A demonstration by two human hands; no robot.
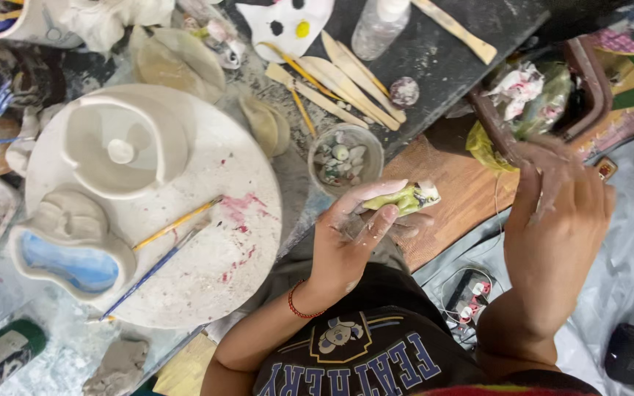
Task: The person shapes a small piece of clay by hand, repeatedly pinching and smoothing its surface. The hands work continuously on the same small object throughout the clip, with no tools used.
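One head-worn camera looks steeply down from close above, over the person's chest and both raised hands, onto the cluttered table [434, 59] in front.

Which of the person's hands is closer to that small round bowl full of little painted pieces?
Left. The left hand sits just below the small bowl, holding a yellow-green piece; the right hand is far off to the right.

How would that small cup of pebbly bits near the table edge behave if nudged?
The small cup looks light and stands close to the table edge, so a push could probably tip it off. Its loose rounded bits would likely spill and roll. The left hand just below looks clay-smeared, so its grip may be slippery.
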